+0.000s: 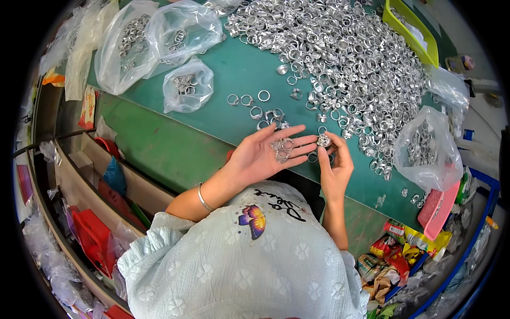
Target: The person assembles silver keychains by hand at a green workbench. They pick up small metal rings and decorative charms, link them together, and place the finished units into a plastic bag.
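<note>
My left hand (pixel 268 151) is palm up with its fingers stretched out, and several silver rings (pixel 282 149) lie on it. Between thumb and fingertips my right hand (pixel 336 167) pinches a silver ring (pixel 323 140) with a flower-like cluster top, just beside the left fingertips. Beyond the hands, a small group of loose rings (pixel 256 112) is scattered on the green tabletop (pixel 223 114). A great heap of silver rings (pixel 340 58) spreads over the far right of the table. Some rings under my right hand are partly hidden.
Clear plastic bags with rings, a small one (pixel 187 85) among them, stand at the far left. Another bag (pixel 428 149) sits at the right, near a pink tray (pixel 439 210). A yellow-green basket (pixel 411 32) borders the heap. Left are drawers with a red container (pixel 91 239).
</note>
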`<action>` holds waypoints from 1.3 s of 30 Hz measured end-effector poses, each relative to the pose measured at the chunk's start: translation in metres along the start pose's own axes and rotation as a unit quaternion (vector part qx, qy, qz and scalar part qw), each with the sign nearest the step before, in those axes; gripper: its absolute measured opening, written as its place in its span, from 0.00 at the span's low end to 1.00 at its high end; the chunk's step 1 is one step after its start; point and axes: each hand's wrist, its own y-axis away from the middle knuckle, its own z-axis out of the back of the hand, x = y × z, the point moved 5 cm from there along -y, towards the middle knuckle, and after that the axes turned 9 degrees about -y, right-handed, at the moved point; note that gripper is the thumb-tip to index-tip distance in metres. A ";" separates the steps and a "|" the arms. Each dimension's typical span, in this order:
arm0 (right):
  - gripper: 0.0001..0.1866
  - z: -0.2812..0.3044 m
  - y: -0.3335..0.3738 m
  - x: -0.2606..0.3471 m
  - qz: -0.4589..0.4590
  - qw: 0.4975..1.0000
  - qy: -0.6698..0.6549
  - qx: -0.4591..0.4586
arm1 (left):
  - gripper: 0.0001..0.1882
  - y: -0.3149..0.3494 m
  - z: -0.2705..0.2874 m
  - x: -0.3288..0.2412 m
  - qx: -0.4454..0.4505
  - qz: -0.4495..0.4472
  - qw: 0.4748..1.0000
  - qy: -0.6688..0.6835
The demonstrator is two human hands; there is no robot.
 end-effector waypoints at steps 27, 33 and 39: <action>0.19 -0.027 0.004 0.045 0.135 0.978 0.119 0.100 | 0.29 0.009 -0.005 -0.003 0.042 -0.016 0.999 0.009; 0.20 -0.029 0.007 0.052 0.102 0.979 0.133 0.117 | 0.29 0.011 -0.011 -0.002 0.061 -0.019 0.998 -0.011; 0.19 -0.044 0.003 0.064 0.126 0.944 0.239 0.191 | 0.29 0.012 -0.008 0.003 0.059 -0.020 0.998 -0.014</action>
